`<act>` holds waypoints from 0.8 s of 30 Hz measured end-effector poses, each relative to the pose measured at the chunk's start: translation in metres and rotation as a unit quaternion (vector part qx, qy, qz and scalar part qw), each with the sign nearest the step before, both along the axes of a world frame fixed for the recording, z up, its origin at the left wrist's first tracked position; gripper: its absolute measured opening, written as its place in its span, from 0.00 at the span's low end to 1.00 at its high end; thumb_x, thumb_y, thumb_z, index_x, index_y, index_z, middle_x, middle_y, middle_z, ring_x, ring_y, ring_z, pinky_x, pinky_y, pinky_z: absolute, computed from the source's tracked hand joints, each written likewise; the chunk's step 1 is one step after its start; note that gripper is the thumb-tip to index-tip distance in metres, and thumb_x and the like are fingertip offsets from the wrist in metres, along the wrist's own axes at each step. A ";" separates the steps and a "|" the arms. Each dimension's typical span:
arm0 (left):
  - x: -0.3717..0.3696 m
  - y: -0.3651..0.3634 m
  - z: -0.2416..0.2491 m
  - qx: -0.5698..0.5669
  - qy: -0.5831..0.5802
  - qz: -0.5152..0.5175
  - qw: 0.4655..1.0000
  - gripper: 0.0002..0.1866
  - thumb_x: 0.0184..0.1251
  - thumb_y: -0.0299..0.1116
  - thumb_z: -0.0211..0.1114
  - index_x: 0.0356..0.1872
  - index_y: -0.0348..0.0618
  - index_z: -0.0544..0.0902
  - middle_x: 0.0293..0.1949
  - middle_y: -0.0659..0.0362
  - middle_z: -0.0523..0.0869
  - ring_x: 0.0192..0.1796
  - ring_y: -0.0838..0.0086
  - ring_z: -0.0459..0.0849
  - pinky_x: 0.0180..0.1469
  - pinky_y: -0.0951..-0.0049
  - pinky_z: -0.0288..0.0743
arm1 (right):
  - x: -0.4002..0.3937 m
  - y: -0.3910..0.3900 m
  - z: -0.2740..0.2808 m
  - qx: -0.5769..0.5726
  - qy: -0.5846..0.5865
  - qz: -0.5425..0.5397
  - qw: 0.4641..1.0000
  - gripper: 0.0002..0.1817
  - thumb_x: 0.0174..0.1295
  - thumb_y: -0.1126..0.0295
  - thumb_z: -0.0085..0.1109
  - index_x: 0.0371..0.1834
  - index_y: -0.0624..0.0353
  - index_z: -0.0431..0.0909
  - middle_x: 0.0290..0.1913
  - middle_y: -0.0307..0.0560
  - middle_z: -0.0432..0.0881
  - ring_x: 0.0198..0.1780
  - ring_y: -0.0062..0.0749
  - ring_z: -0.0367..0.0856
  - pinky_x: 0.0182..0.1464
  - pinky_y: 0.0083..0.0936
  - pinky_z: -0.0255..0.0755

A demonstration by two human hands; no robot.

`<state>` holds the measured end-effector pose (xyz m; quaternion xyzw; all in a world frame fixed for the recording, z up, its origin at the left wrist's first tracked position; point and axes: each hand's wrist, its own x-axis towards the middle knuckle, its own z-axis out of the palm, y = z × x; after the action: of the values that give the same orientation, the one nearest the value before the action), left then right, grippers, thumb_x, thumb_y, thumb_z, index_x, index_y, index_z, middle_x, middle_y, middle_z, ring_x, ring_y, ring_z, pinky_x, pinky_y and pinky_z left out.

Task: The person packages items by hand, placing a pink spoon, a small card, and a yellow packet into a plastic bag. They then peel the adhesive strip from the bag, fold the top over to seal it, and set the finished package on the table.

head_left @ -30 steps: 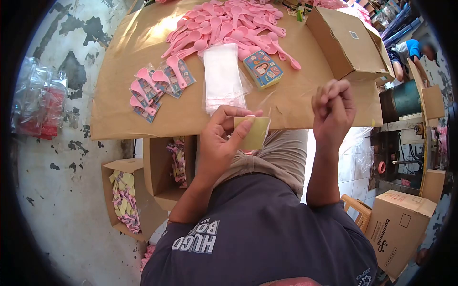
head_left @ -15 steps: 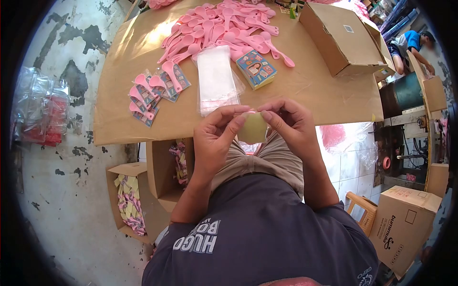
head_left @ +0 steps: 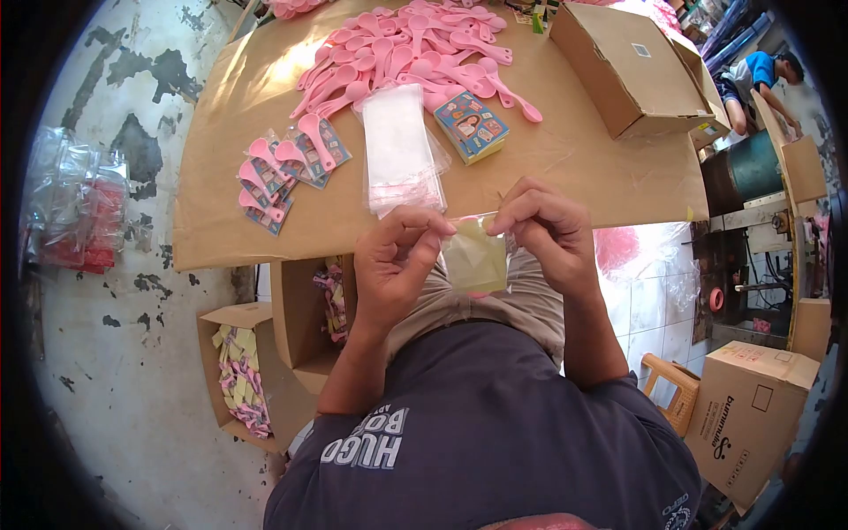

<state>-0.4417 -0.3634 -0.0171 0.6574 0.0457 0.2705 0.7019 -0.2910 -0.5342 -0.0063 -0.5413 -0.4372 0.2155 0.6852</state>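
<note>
Between my two hands, over my lap at the table's front edge, hangs a clear plastic bag (head_left: 475, 256) with a pale yellow-green card inside. My left hand (head_left: 399, 256) pinches one upper corner of it, thumb against forefinger. The other upper corner is pinched by my right hand (head_left: 548, 234). A bit of pink shows at the bag's lower edge. Just beyond lies a stack of flat clear bags (head_left: 399, 146). To its right stands a stack of blue printed cards (head_left: 473, 125). On the left are several packed bags (head_left: 283, 172), each with a pink spoon and a card.
A large heap of pink spoons (head_left: 415, 49) covers the far part of the brown-covered table (head_left: 565, 177). An open carton (head_left: 627, 71) stands at back right. Below left, a box (head_left: 238, 380) holds yellow and pink pieces. Another person (head_left: 760, 79) works far right.
The bag has come down slightly and now hangs flatter, with more of the card showing. My hands have moved a little farther apart, each still pinching a corner.
</note>
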 end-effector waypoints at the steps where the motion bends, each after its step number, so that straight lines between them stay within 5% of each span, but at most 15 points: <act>1: -0.001 0.001 -0.001 -0.014 -0.006 -0.003 1.000 0.05 0.75 0.22 0.65 0.48 0.35 0.82 0.41 0.60 0.87 0.41 0.82 0.85 0.47 0.83 0.75 | 0.000 0.000 0.001 -0.001 -0.001 0.001 1.000 0.07 0.69 0.83 0.56 0.41 0.66 0.85 0.38 0.43 0.79 0.39 0.21 0.76 0.40 0.19 0.68; 5: -0.002 0.007 -0.011 -0.052 -0.072 -0.017 0.996 0.06 0.73 0.21 0.67 0.46 0.35 0.81 0.42 0.59 0.88 0.42 0.81 0.86 0.48 0.82 0.77 | -0.006 0.004 0.006 -0.029 -0.019 -0.006 0.999 0.03 0.66 0.80 0.62 0.38 0.64 0.84 0.37 0.40 0.79 0.33 0.16 0.72 0.35 0.15 0.62; 7: -0.004 0.003 -0.011 -0.057 -0.005 0.003 0.998 0.11 0.71 0.19 0.69 0.50 0.36 0.79 0.46 0.57 0.89 0.46 0.78 0.88 0.51 0.80 0.79 | -0.011 0.008 0.006 -0.060 -0.017 -0.007 0.998 0.02 0.65 0.79 0.65 0.38 0.63 0.84 0.37 0.38 0.78 0.32 0.14 0.70 0.33 0.14 0.59; 11: -0.002 0.003 0.002 -0.171 0.002 0.001 0.985 0.19 0.69 0.18 0.70 0.59 0.35 0.77 0.51 0.52 0.89 0.49 0.74 0.89 0.52 0.77 0.81 | -0.023 0.021 0.000 -0.042 0.033 -0.055 0.997 0.09 0.64 0.79 0.70 0.45 0.61 0.81 0.38 0.34 0.78 0.31 0.10 0.68 0.32 0.12 0.60; 13: -0.003 0.005 0.011 -0.150 0.054 -0.070 0.985 0.28 0.69 0.19 0.71 0.69 0.36 0.72 0.51 0.50 0.90 0.51 0.73 0.89 0.52 0.76 0.82 | -0.025 0.025 0.001 -0.007 0.093 -0.065 0.994 0.11 0.64 0.80 0.71 0.47 0.61 0.80 0.38 0.33 0.78 0.31 0.10 0.68 0.33 0.11 0.61; 18: -0.014 0.024 -0.010 0.004 0.086 -0.101 0.991 0.22 0.69 0.18 0.69 0.63 0.33 0.80 0.52 0.51 0.90 0.55 0.70 0.89 0.56 0.71 0.84 | -0.018 0.025 -0.004 -0.024 0.047 -0.035 0.998 0.10 0.65 0.80 0.70 0.47 0.62 0.81 0.40 0.35 0.80 0.34 0.11 0.74 0.36 0.13 0.68; 20: -0.017 0.037 -0.010 0.084 0.054 0.003 0.995 0.14 0.71 0.20 0.69 0.55 0.34 0.87 0.50 0.53 0.92 0.53 0.74 0.89 0.54 0.72 0.84 | -0.012 0.025 -0.010 -0.040 0.019 -0.059 0.997 0.08 0.65 0.80 0.70 0.45 0.62 0.82 0.40 0.36 0.81 0.34 0.12 0.75 0.37 0.13 0.70; 22: -0.016 0.055 -0.005 0.060 -0.036 0.086 0.994 0.14 0.71 0.20 0.68 0.56 0.34 0.85 0.51 0.51 0.92 0.55 0.71 0.89 0.58 0.69 0.83 | -0.007 0.023 -0.011 -0.054 -0.009 -0.081 0.995 0.07 0.65 0.80 0.70 0.43 0.63 0.83 0.40 0.37 0.82 0.35 0.13 0.76 0.38 0.14 0.71; 24: -0.018 0.084 0.017 0.184 -0.052 0.178 0.965 0.14 0.71 0.21 0.68 0.56 0.34 0.85 0.52 0.50 0.92 0.58 0.67 0.88 0.65 0.65 0.79 | -0.003 0.019 -0.011 -0.079 -0.002 -0.165 0.983 0.05 0.65 0.78 0.70 0.41 0.63 0.84 0.37 0.37 0.83 0.34 0.14 0.78 0.39 0.15 0.72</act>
<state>-0.4597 -0.2796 -0.0002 0.7415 0.0751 0.4282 0.5110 -0.2940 -0.5149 -0.0175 -0.6588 -0.3244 0.1324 0.6657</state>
